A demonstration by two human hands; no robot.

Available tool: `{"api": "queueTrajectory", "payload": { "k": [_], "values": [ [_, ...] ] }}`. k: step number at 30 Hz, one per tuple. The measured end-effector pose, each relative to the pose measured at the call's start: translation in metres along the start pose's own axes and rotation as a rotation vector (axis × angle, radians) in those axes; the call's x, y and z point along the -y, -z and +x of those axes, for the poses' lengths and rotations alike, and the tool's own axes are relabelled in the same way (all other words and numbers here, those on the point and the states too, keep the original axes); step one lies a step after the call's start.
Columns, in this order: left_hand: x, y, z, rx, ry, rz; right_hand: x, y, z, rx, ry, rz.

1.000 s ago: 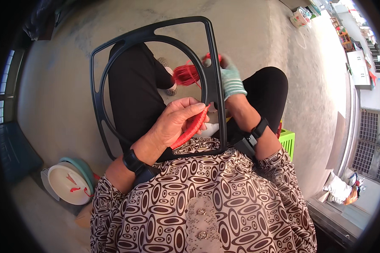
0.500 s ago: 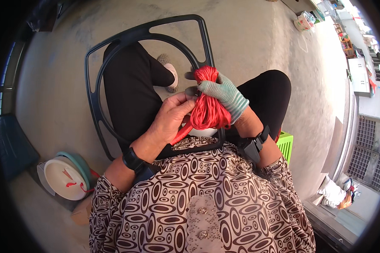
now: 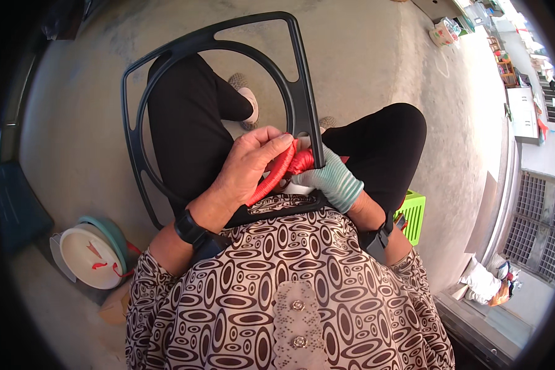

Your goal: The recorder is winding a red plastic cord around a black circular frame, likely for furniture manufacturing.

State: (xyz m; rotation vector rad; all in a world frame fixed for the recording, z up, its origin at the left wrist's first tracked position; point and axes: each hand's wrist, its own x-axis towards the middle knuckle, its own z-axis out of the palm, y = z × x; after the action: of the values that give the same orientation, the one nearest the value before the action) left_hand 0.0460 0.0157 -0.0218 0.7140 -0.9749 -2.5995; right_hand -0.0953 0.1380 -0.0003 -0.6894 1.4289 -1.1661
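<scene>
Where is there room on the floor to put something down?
Bare concrete floor lies beyond the black frame, and more left of it, above the white bowl. It is crowded at the lap, where both hands grip red cord, and by the green crate.

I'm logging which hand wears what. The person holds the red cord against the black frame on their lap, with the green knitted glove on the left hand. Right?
Not quite: the green knitted glove is on the right hand, as the head view shows. The left hand is bare. The rest stands: both hands hold the red cord against the black frame on the lap.
</scene>
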Motion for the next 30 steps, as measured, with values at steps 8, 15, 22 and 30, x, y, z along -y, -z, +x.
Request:
{"api": "queueTrajectory", "payload": {
  "k": [8,15,22,30],
  "values": [
    [-0.007,0.0,-0.003,0.029,0.066,-0.035,0.03,0.085,-0.023,-0.063,-0.17,-0.043],
    [-0.009,-0.004,0.002,0.069,0.106,-0.127,0.03,0.102,-0.032,-0.274,-0.022,0.218],
    [-0.01,-0.002,-0.003,0.065,0.141,-0.089,0.019,0.069,0.038,-0.727,0.207,-0.47],
    [0.005,-0.005,0.01,0.198,0.218,-0.236,0.025,0.013,0.087,0.201,-0.147,0.8]
  ]
}}
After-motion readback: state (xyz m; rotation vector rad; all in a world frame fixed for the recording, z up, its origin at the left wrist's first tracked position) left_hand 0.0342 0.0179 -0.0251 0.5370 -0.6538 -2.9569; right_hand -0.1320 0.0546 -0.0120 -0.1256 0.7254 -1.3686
